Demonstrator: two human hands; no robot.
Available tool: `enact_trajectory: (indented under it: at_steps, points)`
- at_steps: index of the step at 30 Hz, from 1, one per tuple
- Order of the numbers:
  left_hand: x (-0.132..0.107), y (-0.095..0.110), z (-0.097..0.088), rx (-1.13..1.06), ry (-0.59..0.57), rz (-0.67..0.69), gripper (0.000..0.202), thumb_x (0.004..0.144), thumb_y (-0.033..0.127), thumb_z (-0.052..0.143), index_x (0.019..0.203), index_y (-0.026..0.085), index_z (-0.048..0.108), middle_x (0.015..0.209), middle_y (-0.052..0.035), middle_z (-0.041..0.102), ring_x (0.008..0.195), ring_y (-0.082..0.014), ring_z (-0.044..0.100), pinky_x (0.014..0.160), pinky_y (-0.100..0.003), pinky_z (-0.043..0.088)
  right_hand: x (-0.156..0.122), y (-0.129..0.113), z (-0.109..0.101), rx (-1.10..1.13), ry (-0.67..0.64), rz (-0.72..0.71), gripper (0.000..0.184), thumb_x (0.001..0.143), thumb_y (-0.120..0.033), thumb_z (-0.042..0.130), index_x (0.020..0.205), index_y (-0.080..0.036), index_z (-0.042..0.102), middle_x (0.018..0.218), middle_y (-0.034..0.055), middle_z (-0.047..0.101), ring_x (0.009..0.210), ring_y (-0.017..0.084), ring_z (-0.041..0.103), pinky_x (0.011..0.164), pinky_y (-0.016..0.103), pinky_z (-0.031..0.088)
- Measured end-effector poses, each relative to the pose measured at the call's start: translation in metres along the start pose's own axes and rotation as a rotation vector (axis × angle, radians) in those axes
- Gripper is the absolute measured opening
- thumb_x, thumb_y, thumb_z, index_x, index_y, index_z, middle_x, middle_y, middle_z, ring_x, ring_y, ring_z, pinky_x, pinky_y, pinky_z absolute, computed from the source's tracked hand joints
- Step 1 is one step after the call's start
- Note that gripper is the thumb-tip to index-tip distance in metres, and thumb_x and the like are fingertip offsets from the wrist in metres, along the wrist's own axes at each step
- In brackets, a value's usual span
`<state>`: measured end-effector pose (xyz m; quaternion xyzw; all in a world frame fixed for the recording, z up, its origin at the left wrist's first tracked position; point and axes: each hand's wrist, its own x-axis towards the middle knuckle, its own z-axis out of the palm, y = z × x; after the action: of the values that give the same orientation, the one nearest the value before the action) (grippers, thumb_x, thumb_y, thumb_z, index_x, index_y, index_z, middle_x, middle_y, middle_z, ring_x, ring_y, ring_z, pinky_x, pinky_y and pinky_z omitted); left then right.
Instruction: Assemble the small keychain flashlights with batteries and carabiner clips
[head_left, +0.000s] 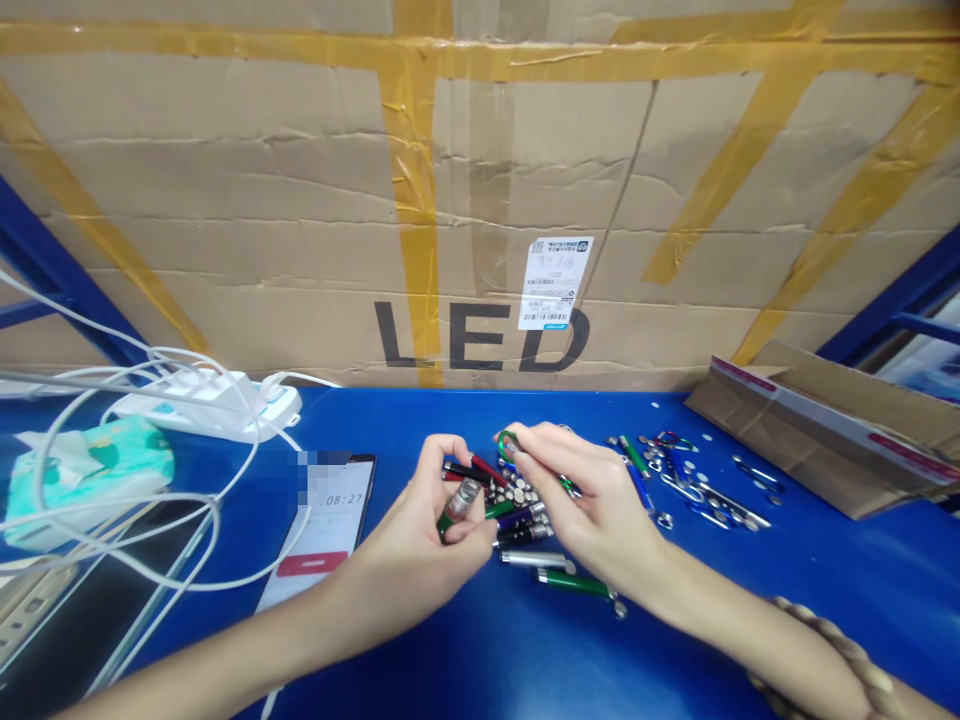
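left hand (442, 510): curled around green tube (457, 505), above desk (450, 660) | right hand (577, 480): fingertips pinched on green clip (502, 444) | tube: probably light, stiff, slippery; grip mid-barrel, clear end maybe fragile | carton (795, 440): right, contents hidden | tissue pack (131, 460): left, tissue protruding

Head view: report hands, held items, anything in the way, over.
Left hand holding clear-ended green tube. Right hand pinching green carabiner. Pen-shaped tubes cluttered between the hands.

Before the brown taped cardboard box (300, 240), the left hand (426, 525) holds a clear-ended green tube (459, 502), the right hand (589, 480) a green loop (502, 437).
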<state>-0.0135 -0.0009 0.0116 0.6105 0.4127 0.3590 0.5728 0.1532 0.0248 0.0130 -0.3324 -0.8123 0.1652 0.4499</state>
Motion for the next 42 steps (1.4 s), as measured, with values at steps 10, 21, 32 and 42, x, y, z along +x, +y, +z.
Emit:
enact_trajectory:
  at_steps: [10, 21, 32, 42]
  points:
    - [-0.010, 0.012, 0.004, -0.097, -0.148, -0.163, 0.029, 0.084, 0.013, 0.048, 0.098, 0.025, 0.027, 0.066, 0.0114, 0.038, 0.053, -0.0050, 0.032, 0.050, -0.019, 0.030, -0.010, 0.005, 0.005, -0.241, 0.156, -0.393, 0.029, 0.083, 0.000, 0.048, 0.109, -0.010, 0.056, 0.091, 0.0111, 0.066, 0.081, 0.018, 0.060, 0.071, 0.031, 0.051]
    - [-0.012, 0.016, 0.001, -0.364, -0.324, -0.419, 0.067, 0.060, -0.003, 0.048, 0.119, 0.024, 0.035, 0.044, 0.0189, 0.030, 0.034, -0.0014, 0.011, 0.030, -0.013, 0.012, -0.015, 0.002, 0.010, -0.210, 0.158, -0.522, 0.039, 0.076, 0.007, 0.047, 0.112, -0.008, 0.053, 0.090, 0.0137, 0.066, 0.082, 0.020, 0.061, 0.067, 0.032, 0.054]
    - [-0.013, 0.006, -0.003, -0.226, -0.413, -0.375, 0.026, 0.057, 0.004, 0.052, 0.071, 0.022, 0.040, 0.041, 0.0171, 0.028, 0.031, -0.0013, 0.017, 0.027, -0.014, 0.010, -0.020, -0.013, 0.008, -0.154, 0.107, -0.436, 0.036, 0.079, 0.007, 0.046, 0.110, -0.009, 0.053, 0.091, 0.0111, 0.066, 0.080, 0.016, 0.059, 0.069, 0.028, 0.051]
    - [-0.015, -0.002, 0.003, -0.121, -0.312, -0.314, 0.030, 0.061, 0.005, 0.055, 0.067, 0.023, 0.032, 0.047, 0.0153, 0.025, 0.038, -0.0025, 0.016, 0.031, -0.015, 0.012, -0.020, -0.012, 0.006, -0.229, 0.000, -0.444, 0.029, 0.080, 0.004, 0.044, 0.105, -0.006, 0.055, 0.081, 0.0124, 0.065, 0.071, 0.019, 0.058, 0.063, 0.029, 0.052]
